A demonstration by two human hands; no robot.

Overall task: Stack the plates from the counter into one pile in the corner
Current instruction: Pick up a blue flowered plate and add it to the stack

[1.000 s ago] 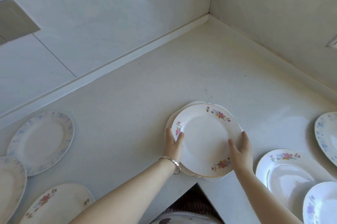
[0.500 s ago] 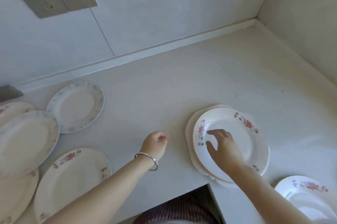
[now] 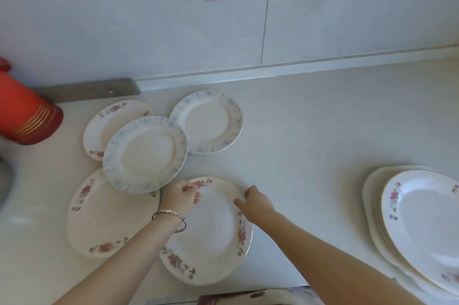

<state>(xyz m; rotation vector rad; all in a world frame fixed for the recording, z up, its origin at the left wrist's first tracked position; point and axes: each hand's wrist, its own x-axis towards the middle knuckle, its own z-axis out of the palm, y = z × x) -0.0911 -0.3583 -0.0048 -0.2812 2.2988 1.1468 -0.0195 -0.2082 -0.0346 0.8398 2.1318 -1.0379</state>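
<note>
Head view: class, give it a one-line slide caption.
The left hand and right hand grip a pink-flowered plate by its rim; the pile sits to the right.

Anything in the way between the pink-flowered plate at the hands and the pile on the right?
Nothing visible. The left hand and right hand are at the rim of the pink-flowered plate, and only bare counter lies between it and the pile to its right.

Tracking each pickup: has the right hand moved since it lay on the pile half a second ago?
Yes. The right hand has gone left, off the pile, and now grips the rim of the pink-flowered plate.
</note>
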